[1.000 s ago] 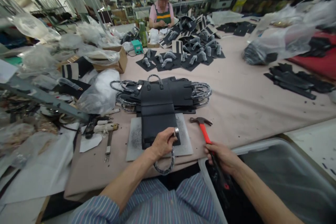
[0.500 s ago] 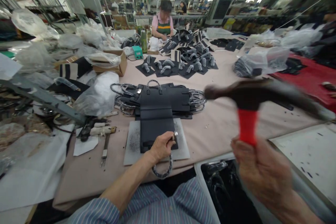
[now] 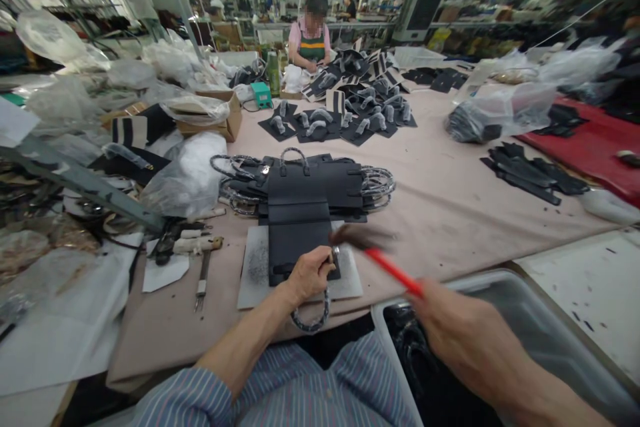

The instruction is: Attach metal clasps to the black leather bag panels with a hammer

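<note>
My right hand (image 3: pixel 463 330) is closed round the red handle of a claw hammer (image 3: pixel 395 271), whose head is blurred and low beside my left hand. My left hand (image 3: pixel 310 275) pinches a short metal punch (image 3: pixel 336 254), mostly hidden by the fingers, at the right edge of a black leather bag panel (image 3: pixel 299 240). The hammer's face is close to the punch's top; whether they touch I cannot tell. Beneath the panel lies a pale slab (image 3: pixel 253 280). A plastic-wrapped handle loop (image 3: pixel 313 327) hangs from the panel's near end.
More black panels with wrapped handles (image 3: pixel 345 183) are stacked behind the slab. Hand tools (image 3: pixel 201 280) lie on the left. A plastic bin (image 3: pixel 390 340) stands by my right arm, with black strips (image 3: pixel 525 170) beyond. Across the table, a person (image 3: pixel 311 40) sits behind heaped pieces.
The hammer has swung down and left from its raised position to beside my left hand. My left hand stays on the panel with the punch.
</note>
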`<state>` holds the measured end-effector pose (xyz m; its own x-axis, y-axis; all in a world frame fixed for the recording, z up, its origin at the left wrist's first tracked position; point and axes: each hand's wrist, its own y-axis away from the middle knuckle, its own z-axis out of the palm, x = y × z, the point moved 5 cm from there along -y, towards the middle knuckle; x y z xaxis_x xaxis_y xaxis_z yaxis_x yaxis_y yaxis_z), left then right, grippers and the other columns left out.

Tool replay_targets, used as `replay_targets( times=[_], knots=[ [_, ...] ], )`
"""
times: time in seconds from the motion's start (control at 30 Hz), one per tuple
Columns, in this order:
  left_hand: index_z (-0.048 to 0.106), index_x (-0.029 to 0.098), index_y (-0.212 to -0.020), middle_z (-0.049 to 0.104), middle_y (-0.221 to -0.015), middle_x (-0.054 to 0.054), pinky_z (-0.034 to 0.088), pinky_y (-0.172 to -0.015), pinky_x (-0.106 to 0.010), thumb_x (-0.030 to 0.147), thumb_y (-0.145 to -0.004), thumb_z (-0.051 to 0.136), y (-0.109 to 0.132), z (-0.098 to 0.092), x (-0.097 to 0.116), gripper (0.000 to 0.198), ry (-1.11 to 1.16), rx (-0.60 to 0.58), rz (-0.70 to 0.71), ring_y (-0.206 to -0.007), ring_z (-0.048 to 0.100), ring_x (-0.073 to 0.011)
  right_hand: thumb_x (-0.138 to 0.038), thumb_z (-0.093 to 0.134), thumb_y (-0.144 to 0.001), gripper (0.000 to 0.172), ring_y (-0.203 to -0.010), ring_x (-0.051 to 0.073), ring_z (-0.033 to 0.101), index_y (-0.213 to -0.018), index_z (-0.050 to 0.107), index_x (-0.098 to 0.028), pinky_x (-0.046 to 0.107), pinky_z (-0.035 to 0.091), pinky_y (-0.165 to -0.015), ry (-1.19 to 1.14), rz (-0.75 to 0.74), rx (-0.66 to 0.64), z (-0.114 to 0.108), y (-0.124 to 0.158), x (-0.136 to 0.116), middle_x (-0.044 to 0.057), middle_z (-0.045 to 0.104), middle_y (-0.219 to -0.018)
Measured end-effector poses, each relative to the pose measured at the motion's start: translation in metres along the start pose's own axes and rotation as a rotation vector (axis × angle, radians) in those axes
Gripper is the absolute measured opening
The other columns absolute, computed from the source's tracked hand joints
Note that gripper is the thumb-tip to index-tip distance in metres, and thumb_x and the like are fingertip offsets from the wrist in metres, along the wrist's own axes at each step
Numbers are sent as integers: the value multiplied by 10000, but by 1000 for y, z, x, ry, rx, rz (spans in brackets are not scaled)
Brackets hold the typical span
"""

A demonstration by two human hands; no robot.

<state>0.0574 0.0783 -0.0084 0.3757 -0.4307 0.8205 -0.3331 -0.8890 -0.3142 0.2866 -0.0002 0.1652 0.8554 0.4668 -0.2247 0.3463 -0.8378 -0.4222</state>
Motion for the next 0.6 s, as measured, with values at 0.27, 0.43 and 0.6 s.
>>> replay_targets(
  times=[0.27, 0.43, 0.6],
  knots=[
    [516, 199, -829, 567, -833, -7, 436, -754, -272, 93, -852, 533, 0, 0, 1, 110, -32, -14, -6, -774, 527, -154, -550, 351, -991, 432, -490, 164, 495, -697, 445, -248, 282, 346, -491, -281, 422, -400, 61, 31, 68, -14, 512, -549],
    [525, 202, -870, 572, -871, -17, 460, -784, -283, 101, -854, 536, 1, 0, 1, 103, -47, -19, 22, -822, 544, -165, -473, 308, -979, 412, -527, 200, 533, -686, 473, -235, 315, 425, -535, -224, 650, -463, 147, 44, 137, 28, 526, -563],
    [551, 201, -947, 604, -934, -37, 504, -835, -301, 144, -864, 573, 3, 0, 4, 103, -87, -15, 31, -877, 584, -179, -402, 455, -958, 414, -1035, 374, 631, -1227, 606, -127, 523, 522, -852, 76, 246, -97, 166, 10, 117, 245, 631, -1210]
  ],
)
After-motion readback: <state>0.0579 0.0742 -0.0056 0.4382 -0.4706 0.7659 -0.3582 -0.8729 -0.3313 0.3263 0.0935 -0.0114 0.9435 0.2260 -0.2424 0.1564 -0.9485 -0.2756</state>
